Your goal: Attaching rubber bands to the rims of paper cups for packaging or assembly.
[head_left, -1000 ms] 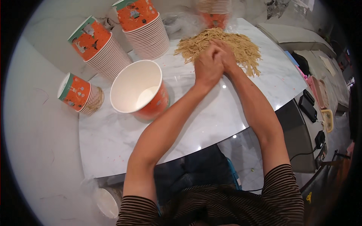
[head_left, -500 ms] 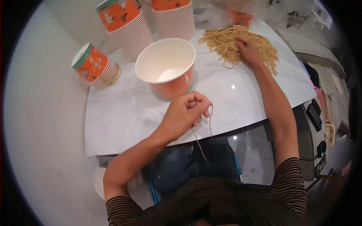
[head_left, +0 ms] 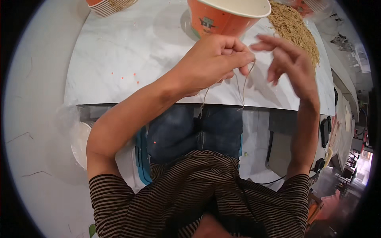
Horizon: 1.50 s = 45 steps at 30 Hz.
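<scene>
My left hand (head_left: pixel 222 59) is closed in a pinch at the table's front edge. Thin tan strands (head_left: pixel 244 89) hang from its fingers past the edge; whether they are string or rubber bands is unclear. My right hand (head_left: pixel 291 65) hovers just right of it, fingers apart and blurred, with nothing visible in them. Directly beyond the left hand stands a large orange paper bucket (head_left: pixel 226 22) with a white inside, its top cut off by the frame. A heap of tan rubber bands (head_left: pixel 295 29) lies behind the right hand.
A nested stack of paper cups (head_left: pixel 109 7) with tan bands around it shows at the top left. Small orange specks (head_left: pixel 134 74) dot the white marbled table (head_left: pixel 99 51). A white wall (head_left: pixel 39 119) stands at the left; a grey cabinet (head_left: pixel 287 142) is below right.
My right hand has left the heap of bands and come back beside the left hand. The view has tilted down, so the bucket and stacks sit higher. My left hand keeps its pinch.
</scene>
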### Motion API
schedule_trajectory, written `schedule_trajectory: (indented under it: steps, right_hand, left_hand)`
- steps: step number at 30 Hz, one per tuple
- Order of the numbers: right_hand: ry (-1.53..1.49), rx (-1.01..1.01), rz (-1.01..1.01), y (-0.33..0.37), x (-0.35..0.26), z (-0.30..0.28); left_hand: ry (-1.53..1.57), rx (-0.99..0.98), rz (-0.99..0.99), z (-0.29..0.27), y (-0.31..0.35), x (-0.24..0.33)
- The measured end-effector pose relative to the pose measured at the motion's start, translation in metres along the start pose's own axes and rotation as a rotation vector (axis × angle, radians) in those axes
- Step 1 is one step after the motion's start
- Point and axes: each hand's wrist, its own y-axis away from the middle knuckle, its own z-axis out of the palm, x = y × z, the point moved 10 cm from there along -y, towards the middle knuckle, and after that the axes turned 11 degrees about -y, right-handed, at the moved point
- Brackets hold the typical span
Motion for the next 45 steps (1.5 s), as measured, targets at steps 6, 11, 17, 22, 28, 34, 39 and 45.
schedule_trajectory:
  steps: [6, 11, 17, 22, 28, 34, 39, 45]
  right_hand:
    - [-0.152, -0.132, 0.300, 0.011, 0.048, 0.026]
    - [-0.171, 0.006, 0.050, 0.003, 0.041, -0.032]
    - [-0.024, 0.304, 0.131, 0.012, 0.060, -0.141]
    - [0.049, 0.413, 0.201, 0.031, 0.078, -0.197]
    - [0.105, 0.360, 0.227, 0.039, 0.086, -0.196]
    - [0.137, 0.349, 0.233, 0.045, 0.081, -0.200]
    - [0.794, 0.525, 0.091, 0.048, 0.005, -0.116]
    - [0.138, -0.027, 0.043, 0.033, -0.007, 0.042]
  left_hand:
    - [0.007, 0.014, 0.078, -0.006, 0.000, 0.009]
    - [-0.098, -0.083, 0.006, -0.022, 0.011, 0.000]
    - [-0.204, -0.131, -0.086, -0.029, 0.011, -0.006]
    - [-0.304, -0.165, -0.102, -0.038, 0.011, -0.011]
    - [-0.277, -0.227, -0.169, -0.041, 0.012, -0.026]
    - [-0.254, -0.245, -0.208, -0.033, 0.010, -0.024]
    - [-0.404, -0.216, -0.230, -0.030, 0.013, -0.018]
    - [-0.493, -0.265, -0.219, 0.004, 0.009, -0.004]
